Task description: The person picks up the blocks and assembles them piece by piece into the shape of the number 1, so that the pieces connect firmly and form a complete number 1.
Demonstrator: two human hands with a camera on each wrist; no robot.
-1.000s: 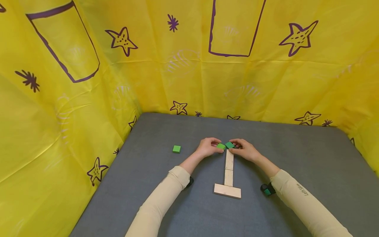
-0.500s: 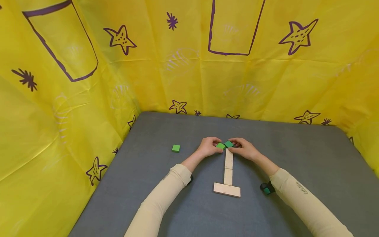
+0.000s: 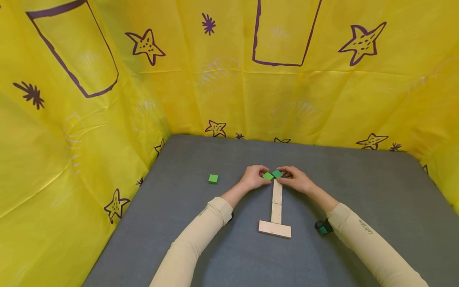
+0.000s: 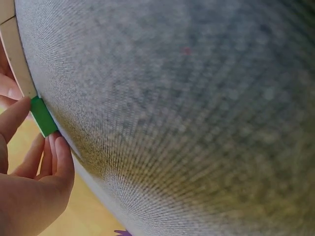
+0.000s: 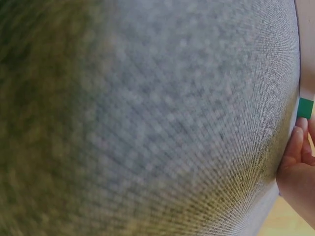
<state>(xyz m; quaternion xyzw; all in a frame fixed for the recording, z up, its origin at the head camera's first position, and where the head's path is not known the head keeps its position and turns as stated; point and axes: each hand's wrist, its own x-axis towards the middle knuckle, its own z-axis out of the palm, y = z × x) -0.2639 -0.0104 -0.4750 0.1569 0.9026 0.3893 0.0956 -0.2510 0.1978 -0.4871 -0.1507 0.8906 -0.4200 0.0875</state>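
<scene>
My left hand [image 3: 253,177] pinches a light green square block [image 3: 267,175] between thumb and fingers; the left wrist view shows the same green block [image 4: 44,116] at the fingertips. To its right, my right hand [image 3: 298,180] holds a darker green block [image 3: 277,173], seen partly as a green block [image 5: 305,108] in the right wrist view. Both are turned cornerwise and sit side by side at the far end of a wooden strip [image 3: 277,192]. A second wooden piece [image 3: 276,213] continues that strip toward me, ending at a wooden crosspiece [image 3: 275,229].
Another light green block [image 3: 213,179] lies alone on the grey tabletop [image 3: 172,207], left of my left hand. Yellow cloth [image 3: 229,95] with purple drawings hangs behind the table and on both sides. A dark wrist device [image 3: 323,227] shows under the right sleeve.
The light green block has shifted slightly right, closer to the darker green one. Both hands keep their grips and nearly the same places; the view has tilted very slightly.
</scene>
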